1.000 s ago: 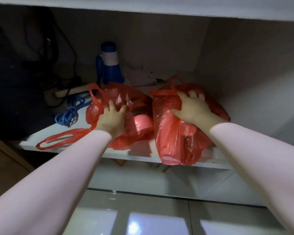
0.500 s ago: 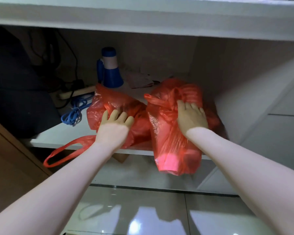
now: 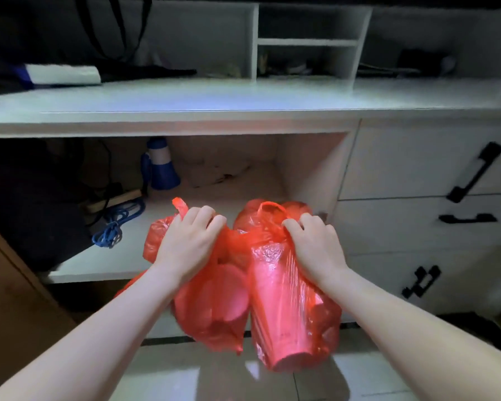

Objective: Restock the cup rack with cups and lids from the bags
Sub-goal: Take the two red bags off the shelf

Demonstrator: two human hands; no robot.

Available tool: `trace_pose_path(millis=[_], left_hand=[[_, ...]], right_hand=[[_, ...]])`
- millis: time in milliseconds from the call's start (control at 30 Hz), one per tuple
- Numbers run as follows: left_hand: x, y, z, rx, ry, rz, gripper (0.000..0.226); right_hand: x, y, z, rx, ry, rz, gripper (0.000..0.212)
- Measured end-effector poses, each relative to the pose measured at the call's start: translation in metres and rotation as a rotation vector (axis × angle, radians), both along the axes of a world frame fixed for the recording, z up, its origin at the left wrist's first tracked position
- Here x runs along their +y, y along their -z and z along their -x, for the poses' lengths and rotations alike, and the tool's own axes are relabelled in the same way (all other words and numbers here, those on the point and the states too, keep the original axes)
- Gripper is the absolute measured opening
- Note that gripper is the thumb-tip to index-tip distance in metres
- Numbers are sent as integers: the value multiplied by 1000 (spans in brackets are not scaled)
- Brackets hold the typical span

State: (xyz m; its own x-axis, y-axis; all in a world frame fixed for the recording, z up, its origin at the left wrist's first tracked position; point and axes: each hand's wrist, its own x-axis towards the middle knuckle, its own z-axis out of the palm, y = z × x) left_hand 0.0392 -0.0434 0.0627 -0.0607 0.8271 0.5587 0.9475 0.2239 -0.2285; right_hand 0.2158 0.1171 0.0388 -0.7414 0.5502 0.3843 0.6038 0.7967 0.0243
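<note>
Two red plastic bags hang in the air in front of the low shelf (image 3: pixel 104 267). My left hand (image 3: pixel 185 244) grips the gathered top of the left bag (image 3: pixel 211 311), where round lids show through the plastic. My right hand (image 3: pixel 315 247) grips the neck and handle of the right bag (image 3: pixel 289 314), which holds a wrapped stack of cups pointing down toward the floor. Both bags touch each other in the middle. No cup rack is recognisable in the head view.
A white counter (image 3: pixel 243 102) runs above the shelf, with cubbyholes (image 3: pixel 307 41) behind it. A blue and white megaphone (image 3: pixel 159 166) and a coiled blue cable (image 3: pixel 116 227) lie on the shelf. Drawers with black handles (image 3: pixel 475 175) stand at the right. Tiled floor lies below.
Both hands closed on the bags and lifted them off the shelf, toward me. My view rose, so the counter and cubbyholes now show.
</note>
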Motion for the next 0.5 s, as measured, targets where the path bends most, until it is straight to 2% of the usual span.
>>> trace_pose_path(millis=[167,333,500], left_hand=[[5,-34,-66,69,151,-81,26],[34,-77,-143,126,303,-221,23],[73,-133,-210,165,424,-300,24]], right_hand=[[-17,-41,-81,29,31,-58,29],[-26,-103,-165,148,43,-67,30],[-20,-167,-249,249,116,-167,31]])
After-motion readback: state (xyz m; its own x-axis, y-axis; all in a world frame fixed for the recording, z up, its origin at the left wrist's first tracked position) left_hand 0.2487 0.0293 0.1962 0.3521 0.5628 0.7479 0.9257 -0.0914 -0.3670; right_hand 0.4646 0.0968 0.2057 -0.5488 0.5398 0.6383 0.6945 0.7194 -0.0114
